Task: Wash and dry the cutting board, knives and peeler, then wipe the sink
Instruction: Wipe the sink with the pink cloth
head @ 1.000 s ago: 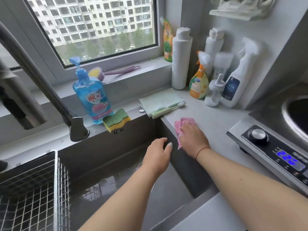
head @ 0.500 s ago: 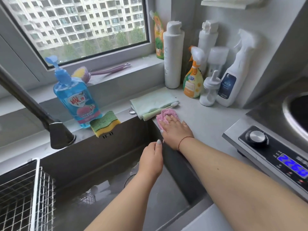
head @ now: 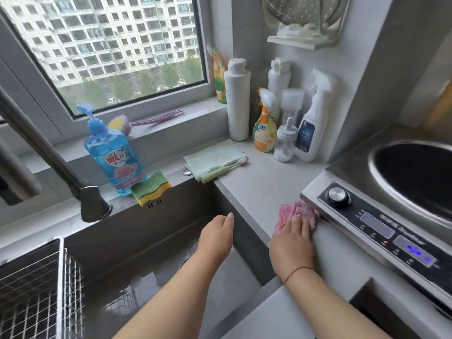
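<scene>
My right hand (head: 294, 243) presses a pink cloth (head: 291, 211) flat on the grey counter (head: 264, 182), right against the front edge of the induction cooker (head: 381, 228). Its fingers lie straight over the cloth. My left hand (head: 216, 237) hovers over the dark steel sink (head: 137, 231) near its right wall, fingers relaxed and holding nothing. The sink floor is wet and reflective. No cutting board, knife or peeler shows.
A faucet (head: 61, 172) reaches over the sink from the left. A wire basket (head: 36, 289) sits at the left. Blue soap bottle (head: 112, 152), yellow-green sponge (head: 151, 187), folded green cloth with toothbrush (head: 215, 160) and spray bottles (head: 288, 113) line the back.
My right hand slid the pink cloth from the sink's back corner along the counter toward me and right, up to the cooker's edge. My left hand stayed over the sink.
</scene>
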### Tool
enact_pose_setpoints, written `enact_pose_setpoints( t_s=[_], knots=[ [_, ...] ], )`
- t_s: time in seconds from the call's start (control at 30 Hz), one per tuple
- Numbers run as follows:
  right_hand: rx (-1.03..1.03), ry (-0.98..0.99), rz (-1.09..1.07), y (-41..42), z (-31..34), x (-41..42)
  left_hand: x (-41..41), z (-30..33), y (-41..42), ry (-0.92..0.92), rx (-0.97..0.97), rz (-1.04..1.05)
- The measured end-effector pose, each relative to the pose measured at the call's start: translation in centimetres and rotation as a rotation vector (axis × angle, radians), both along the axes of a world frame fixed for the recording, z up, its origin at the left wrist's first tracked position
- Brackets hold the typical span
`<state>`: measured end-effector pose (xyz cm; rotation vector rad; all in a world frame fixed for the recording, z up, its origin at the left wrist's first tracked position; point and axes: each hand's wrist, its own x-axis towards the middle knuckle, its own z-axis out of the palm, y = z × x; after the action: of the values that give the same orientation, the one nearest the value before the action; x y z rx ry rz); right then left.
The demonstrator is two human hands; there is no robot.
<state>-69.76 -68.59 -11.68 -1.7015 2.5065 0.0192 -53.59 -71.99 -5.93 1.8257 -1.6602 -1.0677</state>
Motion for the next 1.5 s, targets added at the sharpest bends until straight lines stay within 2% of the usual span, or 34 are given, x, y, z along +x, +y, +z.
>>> enact_pose_setpoints(
  t_s=[0.07, 0.17, 0.27, 0.37, 0.5, 0.53, 0.6, 0.67, 0.73, 0.83, 0.97, 1.03, 1.13, 1.2, 1.27, 1.37, 1.4, 1.5],
  knots=[
    [-0.067, -0.039, 0.101, 2.5, 0.1, 0.9, -0.2, 0.1, 0.5, 0.036, 0.031, -0.009],
    [-0.207, -0.436, 0.083, 4.2, 3.1, 2.1, -1.0, 0.8, 1.5, 0.276, 0.203, 0.048],
    [-0.253, -0.765, 0.024, 4.8, 6.3, 2.6, -1.3, 1.9, 2.9, 0.465, 0.396, 0.101],
    [-0.295, -1.274, -0.062, 5.9, 7.8, 3.7, -0.4, 2.6, 4.4, 0.741, 0.549, 0.143],
    [-0.33, -2.057, -0.224, 7.0, 8.5, 3.9, 0.9, 2.8, 5.7, 0.888, 0.621, 0.225],
    [-0.342, -2.165, -0.275, 7.1, 8.3, 3.6, 1.1, 2.8, 5.9, 0.898, 0.608, 0.251],
    [-0.318, -2.235, -0.331, 7.7, 8.4, 3.6, 1.6, 3.0, 6.3, 0.915, 0.563, 0.286],
    [-0.209, -2.181, -0.389, 8.2, 8.3, 3.7, 2.1, 3.3, 6.4, 0.878, 0.483, 0.273],
    [-0.147, -2.044, -0.432, 8.4, 8.2, 4.0, 2.3, 3.7, 6.6, 0.81, 0.391, 0.204],
    [-0.237, -1.889, -0.442, 8.3, 8.5, 3.5, 2.4, 4.1, 6.8, 0.767, 0.331, 0.123],
    [-0.389, -1.741, -0.418, 8.2, 9.7, 1.7, 2.0, 4.1, 7.0, 0.706, 0.216, 0.156],
    [-0.572, -1.527, -0.32, 7.7, 10.6, 0.6, 1.4, 4.4, 7.0, 0.636, 0.147, 0.152],
    [-0.73, -1.038, -0.041, 6.9, 12.2, -1.0, 0.4, 4.4, 6.9, 0.582, 0.117, 0.137],
    [-0.68, -0.858, 0.097, 7.1, 12.9, -1.8, 0.0, 4.3, 7.0, 0.593, 0.147, 0.129],
    [-0.524, -0.766, 0.172, 7.1, 12.4, -2.2, -0.3, 3.9, 7.2, 0.578, 0.169, 0.114],
    [-0.13, -0.219, 0.275, 6.8, 9.1, -2.4, -0.9, 3.0, 7.5, 0.481, 0.174, 0.057],
    [-0.011, -0.127, 0.319, 6.7, 7.7, -2.3, -1.1, 2.9, 7.6, 0.429, 0.165, 0.021],
    [0.179, -0.213, 0.25, 6.3, 5.0, -1.7, -1.7, 2.4, 7.7, 0.344, 0.152, -0.1]
  ],
)
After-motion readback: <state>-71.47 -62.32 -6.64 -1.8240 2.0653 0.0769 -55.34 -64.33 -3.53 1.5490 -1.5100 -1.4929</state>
